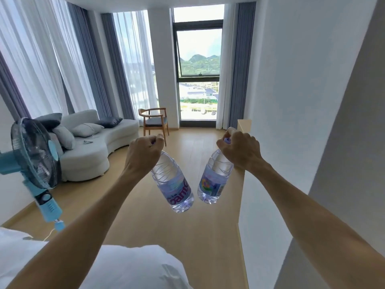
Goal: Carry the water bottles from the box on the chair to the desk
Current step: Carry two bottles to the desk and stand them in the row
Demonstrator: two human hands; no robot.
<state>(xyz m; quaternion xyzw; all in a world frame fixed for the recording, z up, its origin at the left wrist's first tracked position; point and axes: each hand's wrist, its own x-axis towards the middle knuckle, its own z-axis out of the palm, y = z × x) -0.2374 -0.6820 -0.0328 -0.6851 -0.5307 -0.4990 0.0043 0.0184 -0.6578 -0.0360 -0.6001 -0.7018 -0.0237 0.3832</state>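
Flanking bottles (173, 182): fan (33, 155), wall (302, 101).

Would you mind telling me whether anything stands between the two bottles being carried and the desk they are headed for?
That cannot be judged: no desk shows in this view. The left hand and right hand each grip a bottle by its neck, left bottle and right bottle, over bare wooden floor; a chair stands farther ahead.

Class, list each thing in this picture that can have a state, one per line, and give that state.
left hand: curled round the neck of the left bottle
right hand: curled round the neck of the right bottle
left bottle: capped, hanging tilted, off the floor
right bottle: capped, hanging tilted, off the floor
window: upper pane tilted open
curtains: drawn across the left windows
wooden chair: seat bare, no box on it
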